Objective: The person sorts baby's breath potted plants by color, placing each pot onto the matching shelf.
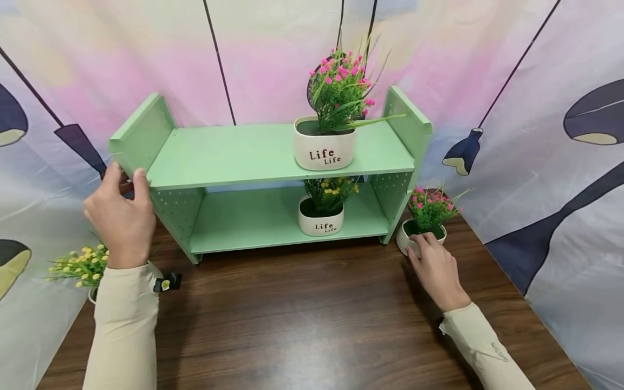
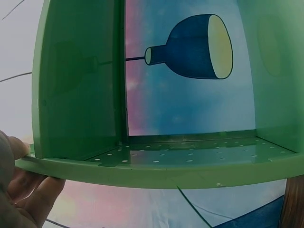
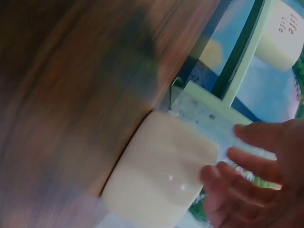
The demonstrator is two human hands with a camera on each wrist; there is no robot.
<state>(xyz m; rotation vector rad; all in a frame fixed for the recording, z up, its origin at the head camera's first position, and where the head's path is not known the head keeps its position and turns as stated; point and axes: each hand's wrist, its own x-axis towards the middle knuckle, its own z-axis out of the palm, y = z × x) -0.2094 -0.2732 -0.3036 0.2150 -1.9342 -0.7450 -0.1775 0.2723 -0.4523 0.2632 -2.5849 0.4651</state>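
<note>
A light green two-tier shelf stands on the table. My left hand grips the front edge of its left side panel, thumb on one face and fingers on the other; the left wrist view shows this panel edge between them. To the right of the shelf is a white pot with pink artificial flowers. My right hand is at this pot's front, fingers loosely extended with fingertips right at the rim. In the right wrist view the fingers are spread and not wrapped around it.
A white "Life" pot with pink flowers sits on the top tier, right of the middle. Below it, another white pot holds yellow flowers. More yellow flowers stand behind my left forearm. A printed curtain hangs behind the brown table.
</note>
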